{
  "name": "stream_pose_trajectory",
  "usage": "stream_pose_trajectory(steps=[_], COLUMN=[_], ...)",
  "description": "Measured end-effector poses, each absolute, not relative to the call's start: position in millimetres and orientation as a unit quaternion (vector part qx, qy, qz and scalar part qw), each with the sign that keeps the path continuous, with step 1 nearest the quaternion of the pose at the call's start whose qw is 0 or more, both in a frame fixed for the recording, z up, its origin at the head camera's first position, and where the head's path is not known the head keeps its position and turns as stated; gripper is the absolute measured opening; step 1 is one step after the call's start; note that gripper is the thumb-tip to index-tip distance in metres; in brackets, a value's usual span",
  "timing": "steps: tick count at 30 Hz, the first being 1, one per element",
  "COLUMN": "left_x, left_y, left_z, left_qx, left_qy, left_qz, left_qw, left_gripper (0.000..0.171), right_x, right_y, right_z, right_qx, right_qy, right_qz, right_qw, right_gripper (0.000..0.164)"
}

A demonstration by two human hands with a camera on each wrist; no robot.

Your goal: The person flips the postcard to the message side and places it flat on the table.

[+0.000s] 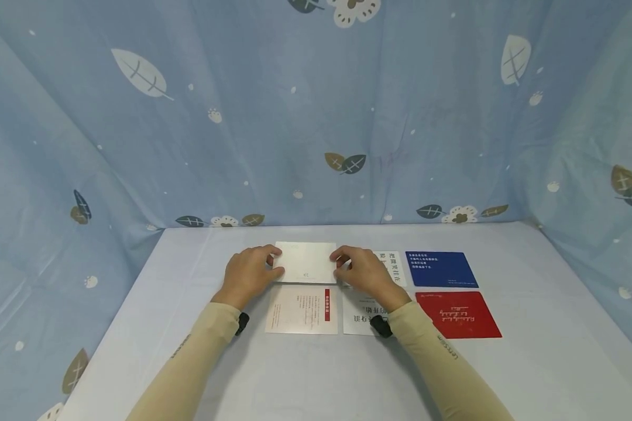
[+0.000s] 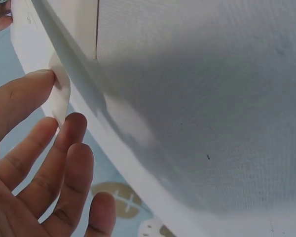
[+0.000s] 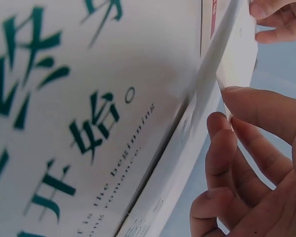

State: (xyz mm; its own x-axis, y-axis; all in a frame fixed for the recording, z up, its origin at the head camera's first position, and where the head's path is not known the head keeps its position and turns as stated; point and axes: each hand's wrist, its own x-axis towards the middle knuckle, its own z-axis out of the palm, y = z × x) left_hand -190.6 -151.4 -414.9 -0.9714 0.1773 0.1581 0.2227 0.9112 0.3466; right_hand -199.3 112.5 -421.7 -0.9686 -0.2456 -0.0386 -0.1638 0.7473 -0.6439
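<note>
I had the plain pale card [image 1: 305, 263] by its two short ends, at the left of the back row, right behind the red-strip card [image 1: 301, 313]. Left hand [image 1: 250, 272]: thumb and forefinger pinched one end, other fingers spread. Right hand [image 1: 366, 272]: same pinch on the far end, other fingers loosely bent. Couldn't tell whether its near edge touched the table [image 1: 316, 380].

Risks, my read: squeezing the ends inward could buckle it, being thin stock. Uneven release would likely skew it. Dropping the near edge too far forward could overlap or nudge the red-strip card. My right hand hung over the large-print cards, so a low wrist could drag one.

Count: six cards. One pale, in hand; one red-strip; two white with large print, back [image 1: 394, 266] and front [image 1: 357, 316], both partly hidden by my right arm; one blue card [image 1: 442, 270]; one red card [image 1: 459, 316]. Two hands, two black wrist straps [image 1: 242, 323], one table.
</note>
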Motion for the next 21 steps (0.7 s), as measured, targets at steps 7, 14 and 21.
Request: stream_pose_trajectory(steps=[7, 14, 21], left_x=[-192.6, -192.9, -193.6], left_y=[-147.4, -145.8, -145.6], left_z=[-417.3, -419.8, -422.2], left_qx=[-0.104, -0.114, -0.114], left_qy=[-0.978, -0.979, -0.98], left_qz=[-0.168, -0.155, -0.147], left_qw=[0.06, 0.073, 0.069], left_gripper=[0.038, 0.037, 0.037], right_x=[-199.8, -198.3, -199.2], right_y=[111.1, 108.2, 104.7], right_z=[-423.3, -423.9, -423.7], right_qx=[-0.106, -0.117, -0.116], right_qy=[0.941, 0.951, 0.957], right_qz=[-0.315, -0.281, -0.261], right_qw=[0.063, 0.051, 0.055], right_gripper=[0.03, 0.031, 0.031])
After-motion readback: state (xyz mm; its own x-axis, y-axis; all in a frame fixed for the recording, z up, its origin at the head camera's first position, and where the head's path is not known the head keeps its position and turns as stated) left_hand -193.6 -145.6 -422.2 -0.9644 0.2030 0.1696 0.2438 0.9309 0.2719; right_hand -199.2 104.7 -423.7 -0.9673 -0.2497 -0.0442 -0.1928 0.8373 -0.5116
